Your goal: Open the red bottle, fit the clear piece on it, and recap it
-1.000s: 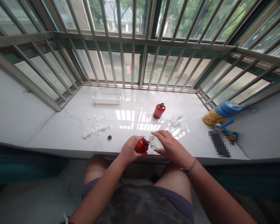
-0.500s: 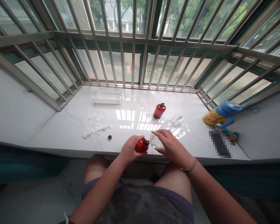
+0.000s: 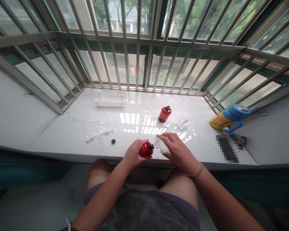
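Note:
My left hand (image 3: 133, 154) is wrapped round a small red bottle (image 3: 146, 149), tipped on its side with its open neck pointing right. My right hand (image 3: 175, 150) grips a small clear bottle (image 3: 160, 146) whose mouth meets the red bottle's neck. Both sit just above the near edge of the white sill (image 3: 135, 122). A small black cap (image 3: 113, 141) lies on the sill to the left of my left hand. A second red bottle (image 3: 164, 114), capped in black, stands upright farther back.
A white slotted basket (image 3: 110, 98) stands at the back left by the window bars. Crumpled white gloves (image 3: 98, 132) lie left of centre. A clear plastic bag (image 3: 183, 123) lies behind my right hand. A yellow and blue kids' cup (image 3: 228, 117) sits at the right.
Both hands and the two bottles have stayed almost where they were; the clear bottle's tilt has shifted slightly.

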Action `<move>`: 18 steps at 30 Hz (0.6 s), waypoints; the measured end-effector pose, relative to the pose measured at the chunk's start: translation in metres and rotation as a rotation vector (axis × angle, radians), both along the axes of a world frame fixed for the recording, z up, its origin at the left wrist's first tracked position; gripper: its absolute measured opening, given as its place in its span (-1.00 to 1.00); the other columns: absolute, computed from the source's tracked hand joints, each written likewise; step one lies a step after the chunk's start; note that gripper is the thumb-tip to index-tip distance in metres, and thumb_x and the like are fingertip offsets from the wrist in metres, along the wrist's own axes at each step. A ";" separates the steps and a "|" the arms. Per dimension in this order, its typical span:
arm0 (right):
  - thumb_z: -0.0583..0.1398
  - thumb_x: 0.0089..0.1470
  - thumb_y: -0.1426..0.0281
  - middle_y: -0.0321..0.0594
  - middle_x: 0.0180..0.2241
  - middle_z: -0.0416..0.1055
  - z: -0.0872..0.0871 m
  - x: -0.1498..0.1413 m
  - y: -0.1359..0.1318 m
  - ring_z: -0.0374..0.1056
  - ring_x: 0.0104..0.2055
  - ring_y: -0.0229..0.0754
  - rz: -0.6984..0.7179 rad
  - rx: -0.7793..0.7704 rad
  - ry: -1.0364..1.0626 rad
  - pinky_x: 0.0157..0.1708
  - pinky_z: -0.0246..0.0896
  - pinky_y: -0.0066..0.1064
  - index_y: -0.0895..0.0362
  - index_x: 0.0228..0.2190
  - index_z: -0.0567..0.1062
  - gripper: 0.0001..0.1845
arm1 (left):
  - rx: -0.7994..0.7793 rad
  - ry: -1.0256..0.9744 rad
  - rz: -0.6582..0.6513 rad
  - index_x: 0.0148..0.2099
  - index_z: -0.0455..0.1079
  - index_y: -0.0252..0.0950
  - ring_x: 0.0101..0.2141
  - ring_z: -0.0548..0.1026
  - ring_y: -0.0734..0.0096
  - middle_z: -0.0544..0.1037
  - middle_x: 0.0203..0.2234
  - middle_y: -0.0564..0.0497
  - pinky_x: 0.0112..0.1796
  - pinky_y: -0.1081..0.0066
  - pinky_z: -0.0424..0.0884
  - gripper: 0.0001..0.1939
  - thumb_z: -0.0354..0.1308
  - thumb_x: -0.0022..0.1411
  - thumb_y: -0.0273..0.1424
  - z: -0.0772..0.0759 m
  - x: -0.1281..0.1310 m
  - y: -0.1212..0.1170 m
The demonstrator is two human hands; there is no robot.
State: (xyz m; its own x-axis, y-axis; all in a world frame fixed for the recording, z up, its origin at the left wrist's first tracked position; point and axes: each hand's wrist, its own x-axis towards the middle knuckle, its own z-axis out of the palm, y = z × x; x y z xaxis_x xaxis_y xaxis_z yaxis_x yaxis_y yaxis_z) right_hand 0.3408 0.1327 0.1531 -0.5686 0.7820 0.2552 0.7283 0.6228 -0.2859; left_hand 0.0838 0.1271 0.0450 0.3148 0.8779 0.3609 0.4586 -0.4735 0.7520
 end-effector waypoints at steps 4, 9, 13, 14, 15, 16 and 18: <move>0.24 0.01 0.67 0.01 0.17 0.38 0.001 -0.001 -0.001 0.29 0.21 0.16 0.000 0.012 0.000 0.22 0.39 0.06 0.02 0.35 0.27 -0.10 | -0.008 -0.002 0.005 0.34 0.31 -0.03 0.07 0.55 0.08 0.58 0.09 -0.04 0.12 0.08 0.51 -0.16 0.57 0.08 -0.30 0.001 0.000 0.000; 0.25 0.02 0.65 0.01 0.18 0.40 0.001 -0.001 -0.002 0.31 0.21 0.16 -0.026 0.051 -0.037 0.21 0.36 0.05 0.04 0.33 0.31 -0.15 | -0.011 -0.005 0.003 0.34 0.30 -0.03 0.07 0.54 0.08 0.58 0.09 -0.04 0.12 0.08 0.50 -0.17 0.57 0.09 -0.30 0.002 0.000 -0.001; 0.27 0.03 0.64 0.00 0.20 0.41 0.000 -0.002 -0.004 0.31 0.23 0.18 -0.076 0.086 -0.076 0.21 0.30 0.05 0.00 0.33 0.32 -0.15 | -0.014 -0.007 0.004 0.34 0.31 -0.03 0.06 0.55 0.08 0.58 0.08 -0.04 0.11 0.08 0.51 -0.17 0.57 0.09 -0.30 0.001 0.000 0.000; 0.27 0.04 0.63 -0.01 0.21 0.41 0.000 -0.002 -0.005 0.31 0.24 0.19 -0.082 0.092 -0.079 0.21 0.28 0.05 -0.01 0.33 0.32 -0.15 | -0.013 -0.006 0.004 0.34 0.31 -0.03 0.06 0.55 0.08 0.58 0.08 -0.04 0.11 0.07 0.51 -0.17 0.57 0.09 -0.30 0.001 0.000 0.000; 0.27 0.04 0.63 -0.01 0.21 0.41 0.000 -0.002 -0.005 0.31 0.24 0.19 -0.085 0.096 -0.081 0.21 0.27 0.05 -0.02 0.34 0.32 -0.15 | -0.012 -0.005 0.004 0.34 0.31 -0.03 0.06 0.55 0.07 0.58 0.08 -0.04 0.11 0.07 0.51 -0.17 0.57 0.10 -0.29 0.001 0.000 0.000; 0.27 0.05 0.62 -0.01 0.21 0.41 0.000 -0.002 -0.005 0.30 0.24 0.19 -0.086 0.098 -0.082 0.20 0.26 0.04 -0.03 0.34 0.31 -0.15 | -0.010 -0.004 0.005 0.35 0.30 -0.02 0.06 0.55 0.07 0.59 0.08 -0.04 0.11 0.07 0.52 -0.17 0.56 0.10 -0.28 0.001 -0.001 0.000; 0.26 0.04 0.63 -0.02 0.22 0.40 -0.001 -0.002 -0.005 0.30 0.24 0.19 -0.087 0.101 -0.087 0.20 0.24 0.03 -0.04 0.34 0.30 -0.14 | -0.007 -0.003 0.006 0.35 0.30 -0.02 0.07 0.55 0.06 0.59 0.08 -0.04 0.11 0.07 0.52 -0.17 0.56 0.10 -0.28 0.000 -0.001 0.000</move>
